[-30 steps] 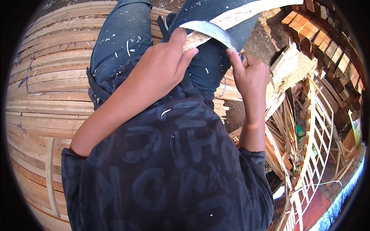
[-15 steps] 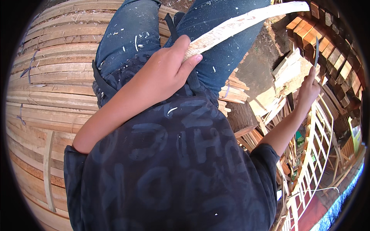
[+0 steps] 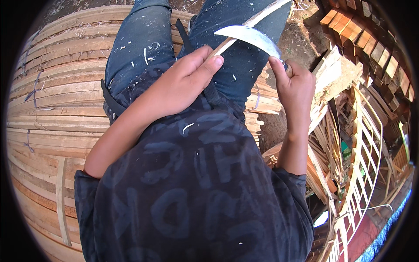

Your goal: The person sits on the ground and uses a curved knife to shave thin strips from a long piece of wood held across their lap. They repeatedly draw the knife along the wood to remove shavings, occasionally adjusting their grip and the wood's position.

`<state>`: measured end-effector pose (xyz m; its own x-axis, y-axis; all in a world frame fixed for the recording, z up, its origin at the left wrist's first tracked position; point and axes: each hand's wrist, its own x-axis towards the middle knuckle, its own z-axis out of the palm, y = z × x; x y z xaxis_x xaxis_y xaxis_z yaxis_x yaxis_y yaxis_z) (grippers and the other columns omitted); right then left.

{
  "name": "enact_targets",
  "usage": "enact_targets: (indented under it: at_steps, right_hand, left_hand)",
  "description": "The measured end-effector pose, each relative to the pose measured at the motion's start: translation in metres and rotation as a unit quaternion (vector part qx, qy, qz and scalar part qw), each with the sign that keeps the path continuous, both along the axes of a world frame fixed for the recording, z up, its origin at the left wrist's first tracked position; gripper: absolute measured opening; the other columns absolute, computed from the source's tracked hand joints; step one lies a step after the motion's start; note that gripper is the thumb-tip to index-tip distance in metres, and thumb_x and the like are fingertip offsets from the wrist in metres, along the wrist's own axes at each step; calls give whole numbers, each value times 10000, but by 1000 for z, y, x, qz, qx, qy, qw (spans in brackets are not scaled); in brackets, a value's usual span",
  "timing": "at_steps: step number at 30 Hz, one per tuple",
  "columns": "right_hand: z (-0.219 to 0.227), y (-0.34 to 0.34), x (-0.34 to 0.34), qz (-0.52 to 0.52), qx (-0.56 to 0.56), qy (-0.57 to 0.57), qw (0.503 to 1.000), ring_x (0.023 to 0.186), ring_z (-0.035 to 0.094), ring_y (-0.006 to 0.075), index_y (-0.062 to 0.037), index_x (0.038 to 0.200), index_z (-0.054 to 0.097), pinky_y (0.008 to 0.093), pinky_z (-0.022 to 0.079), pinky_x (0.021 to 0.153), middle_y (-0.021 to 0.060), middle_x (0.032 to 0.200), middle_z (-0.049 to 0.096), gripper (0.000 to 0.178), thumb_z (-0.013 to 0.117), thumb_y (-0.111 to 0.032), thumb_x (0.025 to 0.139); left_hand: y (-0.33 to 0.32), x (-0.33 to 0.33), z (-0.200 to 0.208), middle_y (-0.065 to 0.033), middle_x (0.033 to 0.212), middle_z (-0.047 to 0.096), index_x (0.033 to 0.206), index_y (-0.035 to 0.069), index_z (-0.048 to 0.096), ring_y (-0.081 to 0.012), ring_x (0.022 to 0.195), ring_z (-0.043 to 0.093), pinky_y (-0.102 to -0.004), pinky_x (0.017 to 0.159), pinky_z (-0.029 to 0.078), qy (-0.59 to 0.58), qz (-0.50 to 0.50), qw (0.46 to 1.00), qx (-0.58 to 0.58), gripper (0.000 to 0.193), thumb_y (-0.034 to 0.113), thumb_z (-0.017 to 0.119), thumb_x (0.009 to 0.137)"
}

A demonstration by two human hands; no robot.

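Across my thighs, my left hand (image 3: 192, 73) is closed around the near end of a long pale wooden strip (image 3: 264, 14), which slants away to the upper right with its narrow edge facing up. My right hand (image 3: 294, 83) grips the handle of a curved knife (image 3: 251, 36), thumb laid against the base of the blade. The shiny, sickle-like blade crosses over the strip just beyond my left fingers; whether it cuts into the wood I cannot tell. Shavings dot my blue jeans (image 3: 144, 43) and dark shirt (image 3: 187, 174).
Long wooden slats (image 3: 61, 87), tied with thin cord, lie stacked on my left. Cut wood blocks (image 3: 349, 28) are piled at the far right. Nearer stand a chopped wood chunk (image 3: 338, 83), loose offcuts (image 3: 327, 139) and a pale lattice frame (image 3: 358, 183).
My right hand has swung the knife in from the far right to the strip. The strip has turned, its broad face no longer showing. My left hand keeps its hold.
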<state>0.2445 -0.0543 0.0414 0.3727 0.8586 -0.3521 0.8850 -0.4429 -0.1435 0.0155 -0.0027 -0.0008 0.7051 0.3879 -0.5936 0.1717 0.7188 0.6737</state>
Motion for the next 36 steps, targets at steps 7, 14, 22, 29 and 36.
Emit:
enact_targets:
  at_steps: [7, 14, 22, 29, 36]
  right_hand:
    - [-4, 7, 18, -3, 33, -94, 995, 483, 561, 321, -1, 610, 626, 400, 449, 521, 150, 485, 530, 628, 602, -594, 814]
    - [24, -9, 105, -200, 80, -81, 973, 419, 340, 174, 46, 534, 529, 390, 298, 447, 82, 429, 390, 660, 571, -509, 888]
    - [-2, 11, -1, -28, -17, 9, 999, 522, 578, 378, 20, 618, 611, 422, 467, 542, 198, 511, 539, 642, 617, -597, 798]
    - [-13, 25, 76, -98, 34, -57, 993, 438, 449, 259, 49, 578, 560, 393, 398, 490, 147, 479, 499, 678, 612, -582, 820]
    - [1, 16, 23, -61, 6, -5, 998, 457, 507, 270, 51, 577, 543, 370, 428, 505, 171, 483, 498, 662, 629, -559, 819]
  left_hand:
    - [-5, -3, -1, 32, 659, 343, 854, 60, 411, -57, 591, 318, -234, 529, 314, 55, -24, 993, 98, 307, 319, 386, 1017]
    - [-5, -8, 2, -6, 662, 361, 861, 26, 392, -90, 639, 326, -275, 583, 339, 81, -59, 983, 153, 321, 307, 397, 1016]
    - [-4, 3, 4, -80, 659, 356, 858, -4, 387, -141, 646, 336, -339, 607, 354, 101, -47, 980, 166, 344, 301, 393, 1016]
    - [-4, 1, 8, -112, 645, 360, 857, -14, 385, -175, 626, 331, -353, 604, 352, 120, -57, 976, 174, 341, 288, 391, 1015]
    - [-4, 0, 4, -107, 632, 344, 843, -13, 385, -160, 615, 328, -348, 590, 342, 105, -52, 981, 154, 344, 285, 392, 1015]
